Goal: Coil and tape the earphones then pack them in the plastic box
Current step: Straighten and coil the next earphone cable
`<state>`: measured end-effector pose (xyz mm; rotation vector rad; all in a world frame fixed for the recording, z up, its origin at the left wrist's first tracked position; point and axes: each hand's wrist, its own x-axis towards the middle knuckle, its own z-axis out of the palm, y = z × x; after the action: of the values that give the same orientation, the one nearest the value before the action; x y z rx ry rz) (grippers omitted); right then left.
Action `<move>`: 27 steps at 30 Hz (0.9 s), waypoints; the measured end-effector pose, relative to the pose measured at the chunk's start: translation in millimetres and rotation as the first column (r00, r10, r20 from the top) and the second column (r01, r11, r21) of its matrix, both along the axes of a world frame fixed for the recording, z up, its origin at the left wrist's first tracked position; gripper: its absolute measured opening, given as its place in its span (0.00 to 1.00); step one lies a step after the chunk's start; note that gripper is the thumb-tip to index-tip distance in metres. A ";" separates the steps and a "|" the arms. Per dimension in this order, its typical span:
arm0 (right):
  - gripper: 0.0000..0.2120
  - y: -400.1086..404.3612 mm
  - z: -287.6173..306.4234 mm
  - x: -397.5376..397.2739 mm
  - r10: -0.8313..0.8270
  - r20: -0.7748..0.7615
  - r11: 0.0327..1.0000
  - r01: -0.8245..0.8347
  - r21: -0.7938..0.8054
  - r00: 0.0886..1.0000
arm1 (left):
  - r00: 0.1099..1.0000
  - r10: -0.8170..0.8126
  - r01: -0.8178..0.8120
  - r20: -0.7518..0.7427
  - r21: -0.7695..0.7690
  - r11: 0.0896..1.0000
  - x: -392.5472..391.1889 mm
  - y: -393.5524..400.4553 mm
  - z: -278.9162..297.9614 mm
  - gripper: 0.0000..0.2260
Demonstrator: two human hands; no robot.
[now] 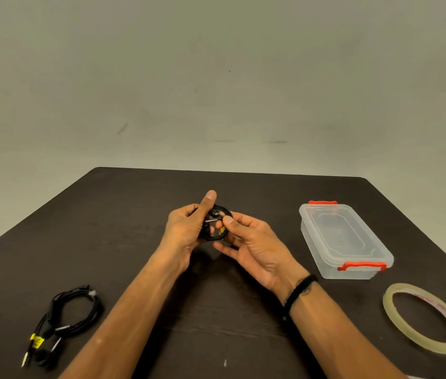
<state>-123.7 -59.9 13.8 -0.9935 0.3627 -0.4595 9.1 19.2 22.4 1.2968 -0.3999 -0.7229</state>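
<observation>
Above the middle of the dark table [134, 214] I hold a small coil of black earphones [216, 225] between both hands. My left hand [189, 228] grips the coil's left side with the thumb raised. My right hand [246, 239] pinches the coil's right side near a small yellow tag. A second pair of black earphones [71, 313] lies loosely coiled at the near left, with a yellow tag on its cable. The clear plastic box [345, 239] with red latches stands at the right, its lid on. A roll of clear tape [425, 317] lies flat at the near right.
A plain pale wall rises behind the table's far edge. A black band circles my right wrist [298, 292]. Bare tabletop shows between my forearms and around the box.
</observation>
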 end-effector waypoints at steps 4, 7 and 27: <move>0.11 5.5 -4.5 2.0 -0.193 -0.022 0.964 0.185 -0.189 0.981 | 0.996 0.048 -0.047 -0.077 0.015 0.999 -0.4 -1.1 -2.4 0.19; 0.12 9.2 -7.2 3.6 -0.375 -0.013 0.773 0.305 -0.556 0.927 | 0.988 0.082 -0.086 -0.131 -0.020 0.996 -1.8 -3.3 -5.1 0.18; 0.09 14.8 -13.6 9.0 -0.501 0.047 0.554 0.362 -0.750 0.864 | 0.874 0.290 -0.299 0.389 -0.038 0.954 -11.2 -3.4 -10.1 0.20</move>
<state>-114.8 -45.0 0.3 -1.7742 0.6121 -1.0390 -2.1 15.9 12.3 1.4877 -0.5016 -0.2056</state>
